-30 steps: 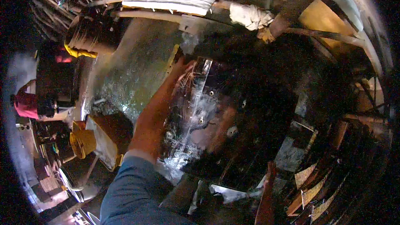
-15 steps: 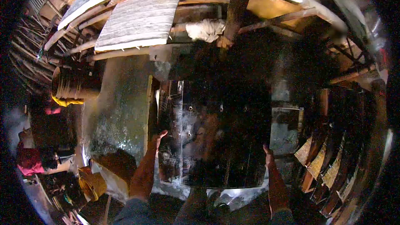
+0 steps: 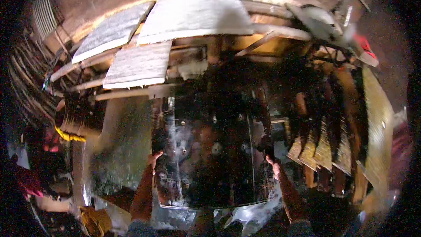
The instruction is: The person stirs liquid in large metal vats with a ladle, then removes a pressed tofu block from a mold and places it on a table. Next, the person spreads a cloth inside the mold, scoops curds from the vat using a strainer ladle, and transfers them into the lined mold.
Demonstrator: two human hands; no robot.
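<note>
A large dark panel (image 3: pixel 215 171) with a shiny, worn surface and several small holes lies in front of me, between my two hands. At its left edge, my left hand (image 3: pixel 154 159) grips the side, thumb on top and the other fingers mostly hidden. My right hand (image 3: pixel 273 166) holds the opposite edge in the same way. Pale streaks run along the panel's left part, and its near edge shows as a thin bright line. Below that edge is a wet, whitish surface (image 3: pixel 258 213).
Whitish ridged sheets (image 3: pixel 193 17) lie over wooden poles (image 3: pixel 123 93) at the back. On the right stand several boards with yellowish, rough ends (image 3: pixel 323 153). At left are a greenish wet slab (image 3: pixel 120 149), a barrel-like container (image 3: pixel 79 116) and a yellow-brown object (image 3: pixel 94 221).
My view has tilted up and turned right, showing more of the back sheets and right-hand boards. Both hands still grip the panel, whose right-hand part now looks lighter.
</note>
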